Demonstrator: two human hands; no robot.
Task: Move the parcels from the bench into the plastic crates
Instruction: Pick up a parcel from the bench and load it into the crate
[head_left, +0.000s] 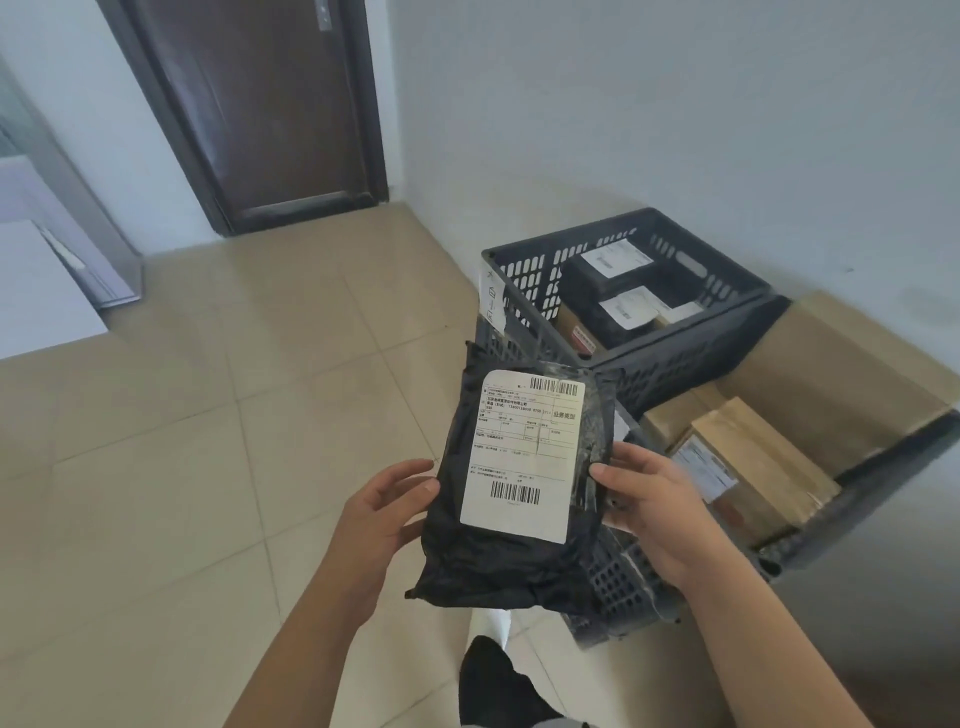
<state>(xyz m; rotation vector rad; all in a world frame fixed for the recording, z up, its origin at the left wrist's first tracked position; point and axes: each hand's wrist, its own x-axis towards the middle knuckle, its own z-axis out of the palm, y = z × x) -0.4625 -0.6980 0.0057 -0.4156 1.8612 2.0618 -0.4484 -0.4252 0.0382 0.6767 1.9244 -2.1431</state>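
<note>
A black plastic parcel (514, 493) is held up in front of the person, label side facing the camera, above the tiled floor (208, 441) and just short of the crates. The left hand (379, 514) supports its left edge with fingers loosely curved behind it and the thumb against the side; the right hand (649, 509) grips the right edge, thumb laid across the front and the other fingers hidden behind the bag. Judging by this, the step in hand is the carry: the parcel is off the bench, which is not in view, and has not yet been dropped in. The next move likely calls for choosing a crate and lowering the soft bag over its rim without snagging it. The far crate (524, 254), dark and slotted, already holds black parcels with white labels (613, 260) and a brown box; the near crate (883, 467) holds cardboard boxes (763, 457), one labelled. The white shipping label (524, 457) on the held parcel carries a barcode at the top right and another near the bottom, with a printed grid of Chinese text and digits between them, too small to read with confidence. A paper tag (492, 301) on the far crate's corner bears handwritten characters I cannot make out. Beyond stand a dark door (270, 104) and a pale wall (675, 104).
</note>
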